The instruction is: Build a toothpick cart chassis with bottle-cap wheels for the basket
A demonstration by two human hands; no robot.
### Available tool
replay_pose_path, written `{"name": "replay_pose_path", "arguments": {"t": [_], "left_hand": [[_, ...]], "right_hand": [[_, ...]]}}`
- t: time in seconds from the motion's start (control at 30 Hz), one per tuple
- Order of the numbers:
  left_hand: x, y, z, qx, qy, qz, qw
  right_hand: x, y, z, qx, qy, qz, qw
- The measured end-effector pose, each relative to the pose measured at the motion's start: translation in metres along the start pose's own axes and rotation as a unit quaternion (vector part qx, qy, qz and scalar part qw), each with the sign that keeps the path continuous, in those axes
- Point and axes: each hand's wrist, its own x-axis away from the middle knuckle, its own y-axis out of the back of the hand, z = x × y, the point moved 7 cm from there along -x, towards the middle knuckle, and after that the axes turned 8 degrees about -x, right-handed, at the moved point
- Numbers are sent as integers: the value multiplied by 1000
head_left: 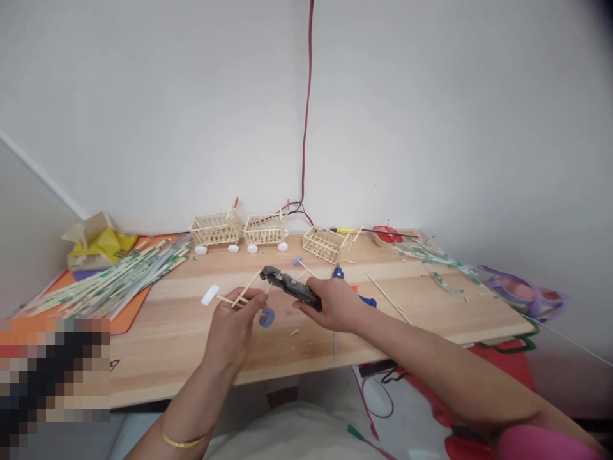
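Note:
My left hand (234, 322) pinches thin wooden sticks (246, 289) that cross each other at the fingertips. A white piece (209, 294) shows at the left end of one stick; whether it is joined to it I cannot tell. Just right of these fingers is a blue-purple disc (267, 317). My right hand (335, 301) is wrapped around black pliers (290, 284), whose jaws point left, close to the upper end of the held stick. Behind the right hand, a blue glue gun (339, 273) is partly hidden.
Two small stick carts (216, 229) on white wheels stand along the wall, and a stick basket (325, 245) without visible wheels lies beside them. Bundled sticks (119, 275) cover an orange sheet at left. A red dish (387, 235) and plastic wrappers (443, 259) lie at right.

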Motion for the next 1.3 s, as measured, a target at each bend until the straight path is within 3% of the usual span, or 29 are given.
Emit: {"name": "replay_pose_path", "arguments": {"t": [0.6,1.03,1.2,1.3], "left_hand": [[-13,2,3,27,-5,-9,1000],[-15,1,10,46,1,-3,999],[-15,0,9,47,7,4,999],[-16,3,12,38,15,5,999]], "right_hand": [[-17,6,-2,30,30,-9,999],[-23,-3,-8,42,36,-8,998],[-26,8,-9,-2,68,-41,997],[-26,8,-18,-104,52,-44,992]]}}
